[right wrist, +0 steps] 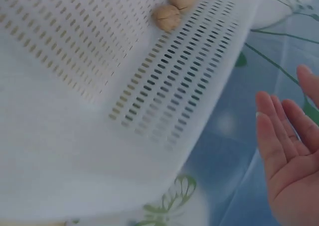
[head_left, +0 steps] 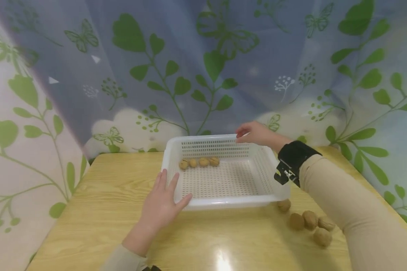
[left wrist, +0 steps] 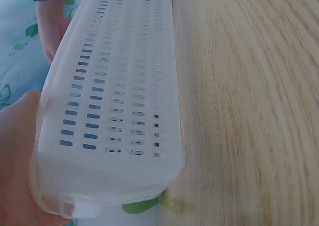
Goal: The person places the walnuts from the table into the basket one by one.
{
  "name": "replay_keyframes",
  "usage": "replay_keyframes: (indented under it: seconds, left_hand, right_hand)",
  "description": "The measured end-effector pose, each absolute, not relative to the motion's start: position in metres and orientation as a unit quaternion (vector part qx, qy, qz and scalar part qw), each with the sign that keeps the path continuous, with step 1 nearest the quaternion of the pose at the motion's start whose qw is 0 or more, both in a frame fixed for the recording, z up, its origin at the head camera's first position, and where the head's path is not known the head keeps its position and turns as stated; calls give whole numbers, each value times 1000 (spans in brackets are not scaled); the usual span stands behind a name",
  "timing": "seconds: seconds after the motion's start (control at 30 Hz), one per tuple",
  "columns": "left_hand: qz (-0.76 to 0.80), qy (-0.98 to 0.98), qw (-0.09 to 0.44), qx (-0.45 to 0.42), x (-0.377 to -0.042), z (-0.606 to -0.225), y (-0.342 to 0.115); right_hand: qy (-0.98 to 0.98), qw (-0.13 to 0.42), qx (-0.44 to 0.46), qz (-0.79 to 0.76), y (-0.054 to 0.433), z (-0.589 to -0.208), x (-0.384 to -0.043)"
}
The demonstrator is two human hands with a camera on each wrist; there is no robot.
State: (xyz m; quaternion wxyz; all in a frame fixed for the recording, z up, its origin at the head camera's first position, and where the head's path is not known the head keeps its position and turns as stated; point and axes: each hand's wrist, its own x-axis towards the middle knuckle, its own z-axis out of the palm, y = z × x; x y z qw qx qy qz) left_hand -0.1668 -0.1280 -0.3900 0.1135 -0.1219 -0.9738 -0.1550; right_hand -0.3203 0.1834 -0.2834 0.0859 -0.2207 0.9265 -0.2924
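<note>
sleeve (head_left: 124, 260), pale, left arm: near edge. left hand (head_left: 161, 201): splayed, fingers laid at the left rim, thumb on the near rim; touching, not clenched. light, even pressure should serve best, steadying without tipping. basket (head_left: 224, 202): one, white, perforated, on the wooden table (head_left: 108, 195). four walnuts (head_left: 203, 162): inside it, in a row by the far wall, toward the left. likely to roll if jolted; slow handling advised. right hand (head_left: 256, 133): at the far side, right of middle; holding nothing, fingers loose, standing apart from the basket wall in the right wrist view. best lifted well over the rim when crossing. wrist strap (head_left: 296, 154), black, right arm: should be kept from snagging the rim. five walnuts (head_left: 310, 219): on the table, near right, outside the basket; a one-at-a-time pinch would likely give surest control.
</note>
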Motion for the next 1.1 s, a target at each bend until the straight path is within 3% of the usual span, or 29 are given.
replay_keyframes:
  seconds: [0.23,0.6,0.9,1.1]
  left_hand:
    - [-153,-977,95,-118,-167,-388,-127]
    - [-158,-976,94,-119,-168,-392,-124]
    - [-161,-973,105,-124,-167,-390,-128]
    - [-163,-973,100,-127,-167,-386,-127]
  right_hand:
    - [914,93,-212,-334,227,-291,-277]
    - [905,55,-144,-396,319,-330,-200]
    - [876,190,-154,-416,386,-370,-153]
    - [849,227,-180,-441,411,-399,-144]
